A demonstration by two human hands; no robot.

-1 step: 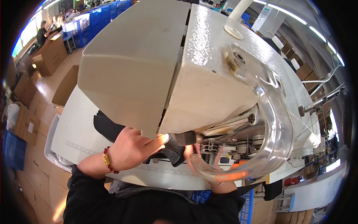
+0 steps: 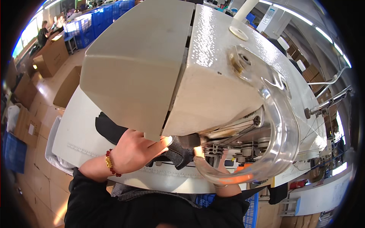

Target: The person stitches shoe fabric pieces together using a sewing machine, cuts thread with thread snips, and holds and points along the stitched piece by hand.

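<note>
My right hand (image 2: 199, 152) has shifted slightly rightward, baring more dark cloth (image 2: 180, 155) on the desk (image 2: 81, 131); my left hand (image 2: 133, 152) rests on it; I can't tell either grip.

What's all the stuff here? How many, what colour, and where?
Sewing machine: one, cream, centre.
Clear guard: one, transparent, machine's right.
Worktable: one, white, under machine.
Dark fabric: count unclear, black and grey, on worktable.
Crates: several, blue, upper left.
Cardboard boxes: several, brown, both sides.
Ceiling lights: several, white, upper right.
Other people: at least one, dark-clothed, upper left.
Bracelet: one, red and gold, left wrist.
Left hand: one, bare, on dark fabric.
Right hand: one, bare, partly hidden near guard.
</note>
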